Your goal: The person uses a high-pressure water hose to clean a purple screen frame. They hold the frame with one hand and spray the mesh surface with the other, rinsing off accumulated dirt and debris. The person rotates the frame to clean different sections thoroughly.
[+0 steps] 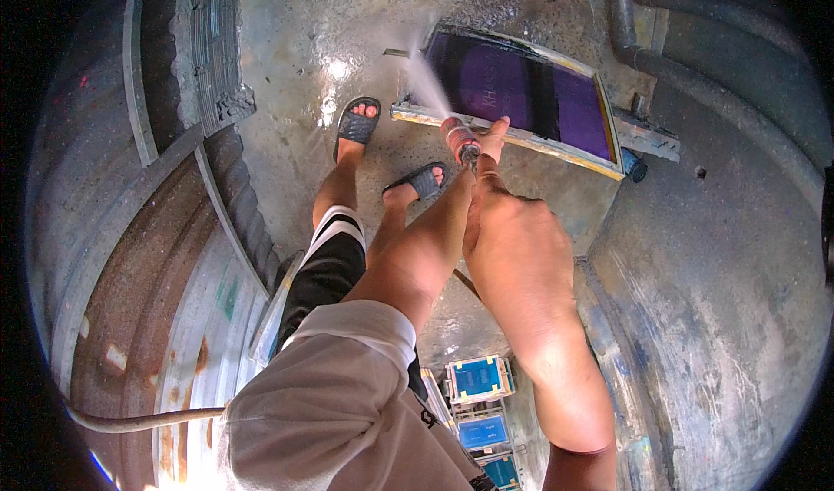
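Note:
My right hand (514, 230) is closed around a spray nozzle (460, 140) with a red and grey head. A white fan of water (427, 85) leaves the nozzle toward the far left corner of a screen-printing frame (495, 129). The frame's mesh is purple with a dark band across it, and its rails are pale and yellow-stained. It stands tilted above the wet floor. Beyond the nozzle, my left hand (493, 139) grips the frame's near rail. My right hand and the nozzle partly hide its fingers.
My sandalled feet (358, 119) stand left of the frame. Several smaller frames with blue mesh (479, 376) stand low by my body. Pipes (686, 74) run along the right wall. Corrugated metal sheeting (130, 317) lines the left, where a hose (148, 421) passes.

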